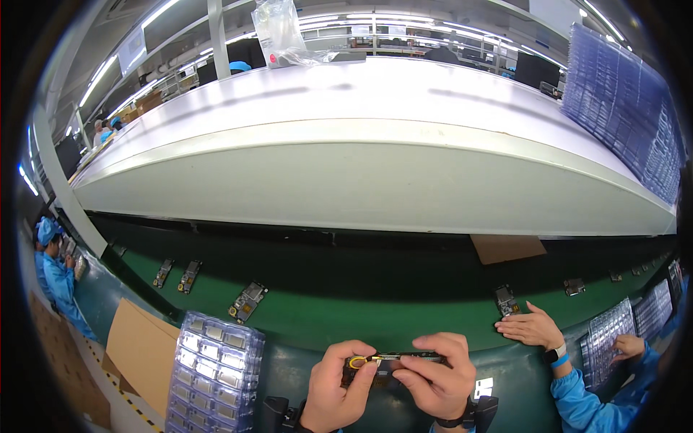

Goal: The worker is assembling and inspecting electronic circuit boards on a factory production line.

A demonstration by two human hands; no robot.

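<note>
In front of me, a small dark circuit board [390, 357] with a yellow ring-shaped part at its left end is held up edge-on between both hands. My left hand [338, 388] pinches the left end between thumb and fingers, the thumb beside the yellow ring. At the right end, my right hand [442, 375] grips with thumb below and fingers along the top. Something thin and light-coloured lies along the upper edge by the right fingers; I cannot make out what it is. Much of the board's face is hidden by the fingers.
Several circuit boards [248, 302] lie on the green belt [375, 303]. To my left stands a clear tray stack [214, 375] with metal parts, beside cardboard [142, 361]. At right, a co-worker's hand [533, 329] touches another board; their other hand is over a clear tray [603, 350].
</note>
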